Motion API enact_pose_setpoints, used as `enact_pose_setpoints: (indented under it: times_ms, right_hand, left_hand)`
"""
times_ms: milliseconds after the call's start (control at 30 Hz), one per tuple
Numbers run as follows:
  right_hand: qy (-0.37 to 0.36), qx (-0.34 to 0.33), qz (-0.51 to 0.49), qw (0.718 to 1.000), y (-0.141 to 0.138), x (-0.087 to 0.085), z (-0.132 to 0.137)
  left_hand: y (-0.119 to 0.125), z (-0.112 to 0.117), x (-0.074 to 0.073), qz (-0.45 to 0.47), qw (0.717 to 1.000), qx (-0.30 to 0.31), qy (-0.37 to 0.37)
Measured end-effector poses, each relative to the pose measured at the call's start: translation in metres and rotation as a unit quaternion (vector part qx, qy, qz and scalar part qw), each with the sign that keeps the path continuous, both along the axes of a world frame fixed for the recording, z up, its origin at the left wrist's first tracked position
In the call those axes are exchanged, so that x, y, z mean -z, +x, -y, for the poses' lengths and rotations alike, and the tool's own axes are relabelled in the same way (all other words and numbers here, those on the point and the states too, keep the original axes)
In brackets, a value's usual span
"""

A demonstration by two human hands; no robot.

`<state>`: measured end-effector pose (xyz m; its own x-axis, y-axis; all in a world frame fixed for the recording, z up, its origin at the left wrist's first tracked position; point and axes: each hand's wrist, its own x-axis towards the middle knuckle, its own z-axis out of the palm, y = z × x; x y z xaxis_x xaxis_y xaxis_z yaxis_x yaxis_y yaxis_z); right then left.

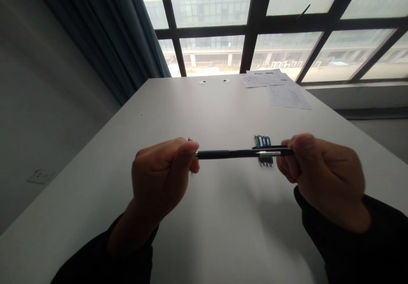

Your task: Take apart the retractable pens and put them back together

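A black pen (236, 153) is held level above the table, stretched between my two hands. The fingers of my left hand (164, 169) pinch its tip end, where a bit of silver shows. At the clip end, my right hand (321, 169) grips it between thumb and fingers. A pale label strip runs along the barrel near that end. Beyond the pen, a row of several pens (263, 141) with green, white and blue parts lies side by side on the table, partly covered by the held pen. Behind my left hand, small bits of other objects (190, 139) peek out, mostly hidden.
The white table (204, 114) reaches to the window at the back. Printed sheets of paper (288, 96) lie at its far right. Two round cable-hole covers (202, 82) sit near the far edge. A dark blue curtain (105, 29) hangs at the left.
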<state>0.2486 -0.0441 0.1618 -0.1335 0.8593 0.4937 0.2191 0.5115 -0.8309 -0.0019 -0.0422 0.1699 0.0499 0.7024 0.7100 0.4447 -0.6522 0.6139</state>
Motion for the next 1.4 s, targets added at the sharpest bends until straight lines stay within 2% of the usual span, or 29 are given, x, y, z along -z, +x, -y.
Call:
enact_pose_setpoints:
  times_ms: [67,133,267,367,500,567,667,800,933,1067,1167,1267,1400]
  right_hand:
    - [0.002,-0.022,0.034,0.999,-0.001,-0.003,-0.001]
    - [0.008,-0.083,0.100,0.992,-0.003,-0.005,-0.003]
    - [0.022,-0.205,0.232,0.950,-0.014,-0.001,-0.004]
    - [0.040,-0.226,0.280,0.932,-0.023,0.009,-0.004]
    - [0.044,-0.238,0.289,0.926,-0.028,0.018,-0.005]
    - [0.036,-0.228,0.275,0.933,-0.026,0.017,-0.006]
    - [0.044,-0.181,0.212,0.959,-0.021,0.010,-0.007]
    - [0.056,-0.096,0.205,0.972,-0.018,0.002,-0.006]
    - [0.095,-0.071,0.234,0.965,-0.019,0.004,-0.005]
    - [0.129,-0.059,0.196,0.970,-0.019,0.009,-0.006]
    - [0.101,-0.038,0.159,0.981,-0.018,0.009,-0.005]
    - [0.056,-0.024,0.164,0.985,-0.017,0.007,-0.005]
    - [0.057,-0.067,0.125,0.988,-0.017,0.007,-0.006]
  left_hand:
    - [0.000,0.000,-0.001,0.020,0.999,-0.041,-0.021]
    - [0.000,-0.002,-0.002,0.071,0.996,-0.037,-0.042]
    - [0.000,-0.005,-0.001,0.154,0.982,0.056,-0.089]
    - [0.003,0.000,-0.002,0.140,0.974,0.131,-0.125]
    - [0.011,0.009,-0.006,0.061,0.954,0.229,-0.180]
    - [0.012,0.010,-0.005,0.003,0.958,0.232,-0.169]
    - [0.013,0.007,0.001,-0.127,0.971,0.191,-0.072]
    - [0.014,0.000,0.010,-0.242,0.960,0.139,0.026]
    - [0.013,-0.001,0.013,-0.268,0.954,0.114,0.071]
    - [0.012,0.001,0.014,-0.272,0.953,0.129,0.042]
    - [0.013,0.001,0.013,-0.264,0.954,0.139,0.030]
    - [0.013,0.000,0.013,-0.262,0.956,0.129,0.036]
    - [0.012,-0.001,0.014,-0.270,0.954,0.124,0.031]
